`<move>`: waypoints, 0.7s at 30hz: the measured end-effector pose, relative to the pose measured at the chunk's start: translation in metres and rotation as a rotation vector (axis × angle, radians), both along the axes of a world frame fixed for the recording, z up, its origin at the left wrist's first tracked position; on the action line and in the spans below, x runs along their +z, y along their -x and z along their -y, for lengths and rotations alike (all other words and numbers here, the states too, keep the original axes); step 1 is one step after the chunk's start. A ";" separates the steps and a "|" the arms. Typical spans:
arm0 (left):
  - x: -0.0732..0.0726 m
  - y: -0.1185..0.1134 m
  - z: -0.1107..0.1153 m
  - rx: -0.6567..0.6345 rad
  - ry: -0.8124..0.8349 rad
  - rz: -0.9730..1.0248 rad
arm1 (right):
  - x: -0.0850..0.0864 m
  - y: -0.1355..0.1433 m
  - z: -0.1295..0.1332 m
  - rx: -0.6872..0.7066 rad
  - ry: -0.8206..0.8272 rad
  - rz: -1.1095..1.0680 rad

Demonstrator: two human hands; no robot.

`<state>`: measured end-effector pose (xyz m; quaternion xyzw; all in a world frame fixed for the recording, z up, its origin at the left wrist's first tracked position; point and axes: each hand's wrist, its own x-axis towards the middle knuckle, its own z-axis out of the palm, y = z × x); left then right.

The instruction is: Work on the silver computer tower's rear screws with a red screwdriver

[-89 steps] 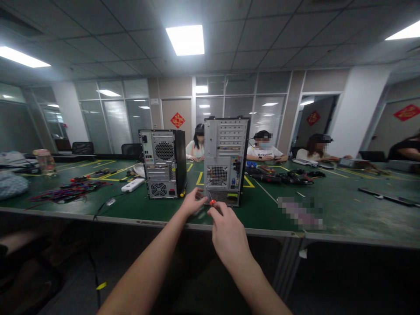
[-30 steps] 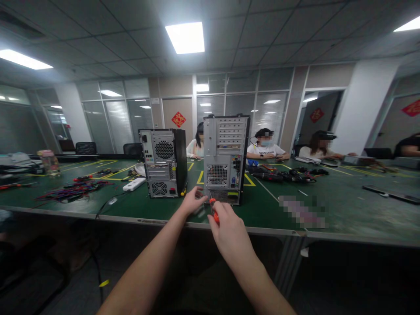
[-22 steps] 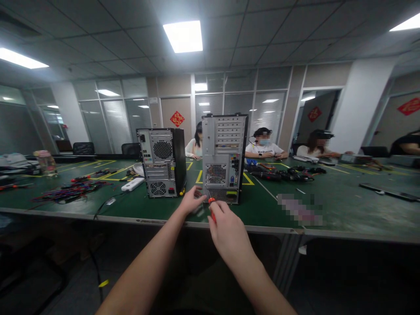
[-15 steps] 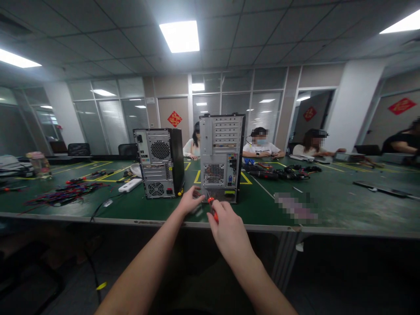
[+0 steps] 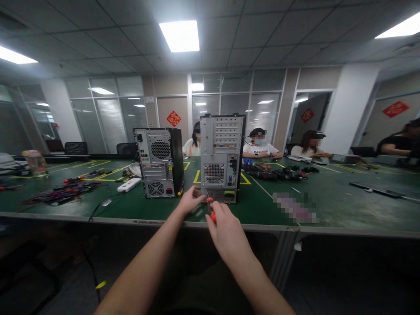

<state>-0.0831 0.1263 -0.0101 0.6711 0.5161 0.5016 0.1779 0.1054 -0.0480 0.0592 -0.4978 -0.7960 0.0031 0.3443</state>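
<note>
A tall grey computer case [image 5: 210,151] stands upright on the green table, its rear panel facing me. My right hand [image 5: 224,223] grips a red-handled screwdriver [image 5: 210,201], whose shaft points up at the lower left corner of that panel. Beside the same corner is my left hand [image 5: 190,200], its fingers apart and curved toward the case's lower left edge; I make out nothing in it. A shorter computer case [image 5: 155,177] with a black side stands to the left, its rear panel also toward me.
Thin coloured cables [image 5: 65,192] and a white power strip [image 5: 129,185] lie at the left. Black cables [image 5: 282,172] lie behind at the right. A dark flat bar [image 5: 374,190] rests farther right. Several people sit across the green table [image 5: 256,214].
My right hand and the screwdriver handle have shifted slightly left. The left hand has hardly moved. The view has turned a little.
</note>
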 end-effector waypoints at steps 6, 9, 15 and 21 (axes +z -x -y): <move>-0.001 0.000 -0.001 -0.002 0.002 -0.005 | -0.001 -0.003 -0.001 0.019 -0.084 0.107; -0.001 0.001 -0.001 -0.006 0.005 -0.007 | -0.003 -0.004 0.000 0.053 -0.160 0.210; -0.001 0.002 -0.001 -0.012 0.012 0.007 | -0.003 0.000 -0.002 -0.020 -0.032 0.072; -0.001 0.002 -0.001 -0.013 0.009 0.000 | -0.002 0.001 -0.003 -0.048 -0.039 0.082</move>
